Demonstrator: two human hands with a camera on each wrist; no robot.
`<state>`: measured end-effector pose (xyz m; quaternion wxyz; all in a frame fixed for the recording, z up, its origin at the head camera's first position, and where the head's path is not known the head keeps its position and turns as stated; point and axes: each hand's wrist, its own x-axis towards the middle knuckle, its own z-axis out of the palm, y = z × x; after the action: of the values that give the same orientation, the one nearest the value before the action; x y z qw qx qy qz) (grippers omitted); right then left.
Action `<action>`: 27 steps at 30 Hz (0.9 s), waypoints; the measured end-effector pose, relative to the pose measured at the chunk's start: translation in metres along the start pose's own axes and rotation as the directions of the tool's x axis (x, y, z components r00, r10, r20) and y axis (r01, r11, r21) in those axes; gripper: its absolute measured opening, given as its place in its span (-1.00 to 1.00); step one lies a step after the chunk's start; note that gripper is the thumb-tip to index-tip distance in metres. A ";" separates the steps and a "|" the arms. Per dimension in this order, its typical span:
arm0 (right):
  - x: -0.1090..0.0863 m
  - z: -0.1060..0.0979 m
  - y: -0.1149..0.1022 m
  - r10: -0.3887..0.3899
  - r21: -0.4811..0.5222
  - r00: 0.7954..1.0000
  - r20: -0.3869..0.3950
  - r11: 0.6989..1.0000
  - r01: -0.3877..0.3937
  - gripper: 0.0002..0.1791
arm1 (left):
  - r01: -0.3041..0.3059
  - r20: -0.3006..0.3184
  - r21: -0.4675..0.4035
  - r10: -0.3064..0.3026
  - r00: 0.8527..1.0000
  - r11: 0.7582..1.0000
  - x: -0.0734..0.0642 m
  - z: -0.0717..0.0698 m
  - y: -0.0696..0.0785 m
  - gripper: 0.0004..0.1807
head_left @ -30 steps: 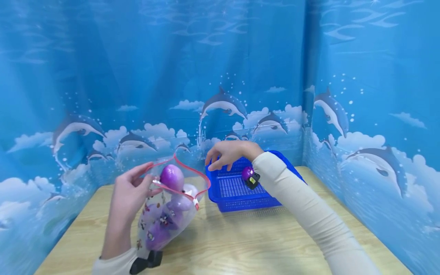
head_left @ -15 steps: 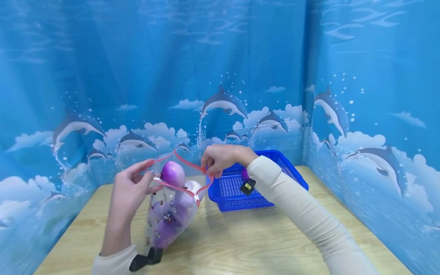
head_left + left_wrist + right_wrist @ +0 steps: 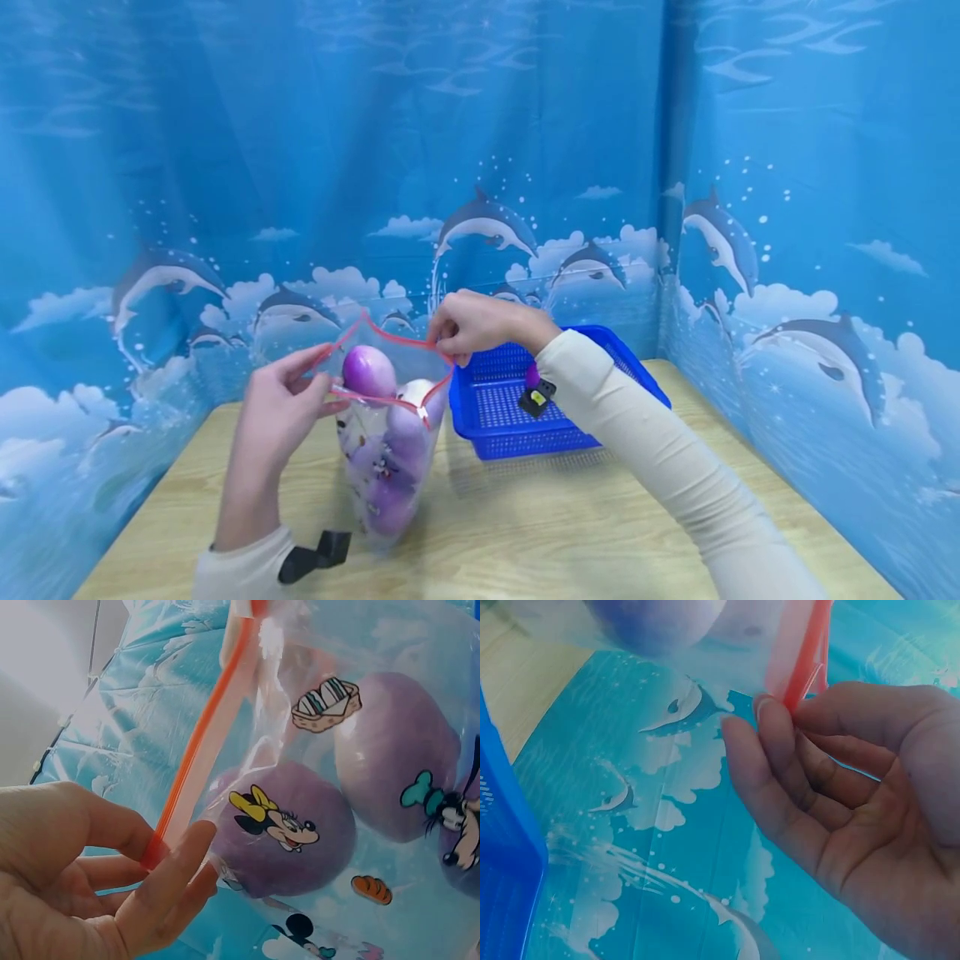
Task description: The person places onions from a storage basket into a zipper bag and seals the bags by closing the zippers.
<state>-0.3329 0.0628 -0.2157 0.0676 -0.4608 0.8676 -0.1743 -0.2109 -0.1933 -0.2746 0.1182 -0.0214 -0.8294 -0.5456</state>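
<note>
Between my hands hangs a clear zipper bag (image 3: 375, 492) with a red zip edge and cartoon prints, its mouth spread wide. Several purple-and-white onions or ball-like rounds (image 3: 369, 372) fill it, seen through the plastic in the left wrist view as smooth purple rounds (image 3: 289, 847). My left hand (image 3: 281, 417) pinches the left end of the red edge between thumb and fingers. At the other end, my right hand (image 3: 476, 323) pinches the red edge (image 3: 806, 660) with thumb and fingertips.
Behind and right of the bag, a blue plastic basket (image 3: 510, 450) stands on the wooden table (image 3: 525, 533). One purple round (image 3: 532, 376) shows in it, partly hidden by the right wrist's camera. A blue dolphin curtain (image 3: 337, 167) encloses the back and sides.
My right hand came left from over the basket and took hold of the bag's red edge. The bag has since swung upright, its bottom shifting right, and its mouth has risen slightly.
</note>
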 end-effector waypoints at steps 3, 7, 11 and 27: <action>0.001 0.000 -0.006 -0.017 0.000 1.000 -0.025 1.000 0.017 -0.74 | 0.010 0.016 0.017 -0.011 1.000 1.000 0.000 0.001 0.002 -0.40; 0.004 -0.001 -0.010 -0.054 0.000 0.997 -0.056 0.999 0.054 -0.73 | 0.029 0.023 0.053 -0.030 0.999 0.998 0.000 0.001 0.003 -0.38; 0.006 -0.002 -0.013 -0.072 0.001 0.993 -0.096 0.997 0.072 -0.71 | 0.046 0.028 0.086 -0.048 0.998 0.995 0.001 -0.001 0.004 -0.37; 0.013 0.001 -0.022 -0.068 0.057 0.986 -0.151 0.995 0.077 -0.69 | 0.031 0.054 0.048 -0.033 0.998 0.998 0.002 0.003 -0.001 -0.37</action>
<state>-0.3226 0.0406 -0.2079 0.0109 -0.4755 0.8469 -0.2377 -0.2137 -0.1909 -0.2761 0.0872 -0.0202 -0.8451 -0.5271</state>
